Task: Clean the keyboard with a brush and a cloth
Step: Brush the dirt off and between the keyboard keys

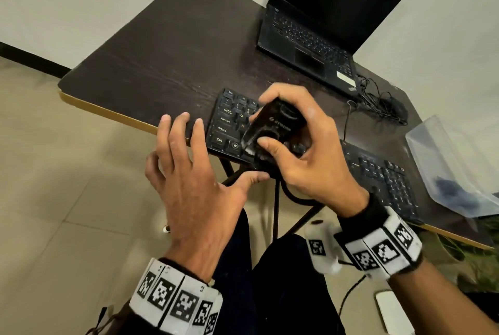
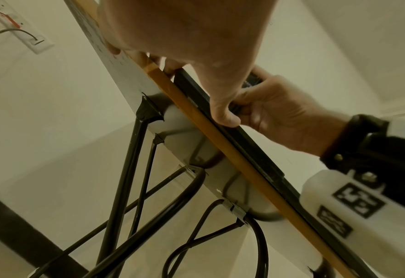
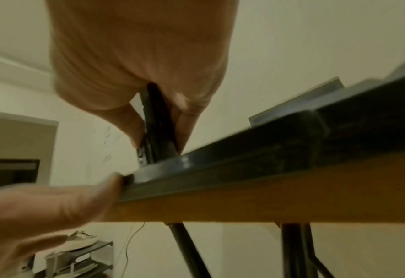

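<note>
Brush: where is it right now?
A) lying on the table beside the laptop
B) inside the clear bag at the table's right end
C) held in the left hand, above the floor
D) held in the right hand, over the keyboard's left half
D: the right hand grips the black brush over the left half of the keyboard, while the left hand braces the keyboard's near-left edge, thumb against its front.

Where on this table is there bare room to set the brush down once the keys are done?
The widest bare patch of table lies left of the laptop and behind the keyboard. The right side is crowded: mouse and tangled cable, the keyboard's number pad and a clear plastic bag. The left hand covers the near edge; the right hand holds the brush.
</note>
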{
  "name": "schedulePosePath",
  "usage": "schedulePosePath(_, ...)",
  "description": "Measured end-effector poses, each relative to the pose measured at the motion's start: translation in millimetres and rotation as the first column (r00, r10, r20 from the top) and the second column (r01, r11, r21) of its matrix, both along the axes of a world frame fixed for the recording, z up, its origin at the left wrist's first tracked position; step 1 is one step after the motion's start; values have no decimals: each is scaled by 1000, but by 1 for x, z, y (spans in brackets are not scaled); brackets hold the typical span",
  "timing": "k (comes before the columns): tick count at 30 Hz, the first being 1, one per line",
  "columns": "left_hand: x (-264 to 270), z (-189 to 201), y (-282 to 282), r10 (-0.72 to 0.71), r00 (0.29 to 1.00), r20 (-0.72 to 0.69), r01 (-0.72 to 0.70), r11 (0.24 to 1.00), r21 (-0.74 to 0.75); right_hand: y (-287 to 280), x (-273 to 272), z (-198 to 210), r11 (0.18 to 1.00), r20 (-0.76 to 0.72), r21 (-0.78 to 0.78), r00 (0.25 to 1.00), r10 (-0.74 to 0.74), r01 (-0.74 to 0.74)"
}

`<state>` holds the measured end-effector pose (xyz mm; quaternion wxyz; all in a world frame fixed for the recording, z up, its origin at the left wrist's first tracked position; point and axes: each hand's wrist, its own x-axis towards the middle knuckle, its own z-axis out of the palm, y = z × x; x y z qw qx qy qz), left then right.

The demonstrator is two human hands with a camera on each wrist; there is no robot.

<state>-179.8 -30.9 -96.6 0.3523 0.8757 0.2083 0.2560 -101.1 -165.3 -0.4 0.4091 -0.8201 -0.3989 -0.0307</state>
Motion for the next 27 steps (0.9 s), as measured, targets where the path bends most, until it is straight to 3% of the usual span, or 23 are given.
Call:
schedulePosePath(2, -1, -1, 0, -6, 1000, 4, 6, 1000, 11, 4, -1, 1, 1000, 16, 10, 1000, -27, 27)
schedulePosePath(5, 0, -1, 1, -6, 1000, 23, 6, 1000, -5, 8, -11, 0, 998, 42, 16, 997, 60, -61)
schedulePosePath(10, 0, -2, 1, -15, 1000, 4, 15, 1000, 10, 14, 2, 2, 1000, 48, 7, 999, 11, -11)
schedulePosePath(13, 1, -4, 2, -11, 1000, 25, 10, 1000, 4, 18, -12, 0, 996, 52, -8, 994, 92, -92)
schedulePosePath(18, 0, -4, 1, -24, 1000, -12, 24, 1000, 13, 26, 1, 7, 997, 58, -68, 998, 38, -34)
schedulePosePath(22, 2, -6, 2, -20, 1000, 11, 19, 1000, 13, 29, -4, 14, 976, 72, -147, 982, 174, -162)
schedulePosePath(27, 1, -6, 2, -27, 1000, 3, 27, 1000, 15, 33, 5, 20, 970, 75, -202, 986, 152, -134)
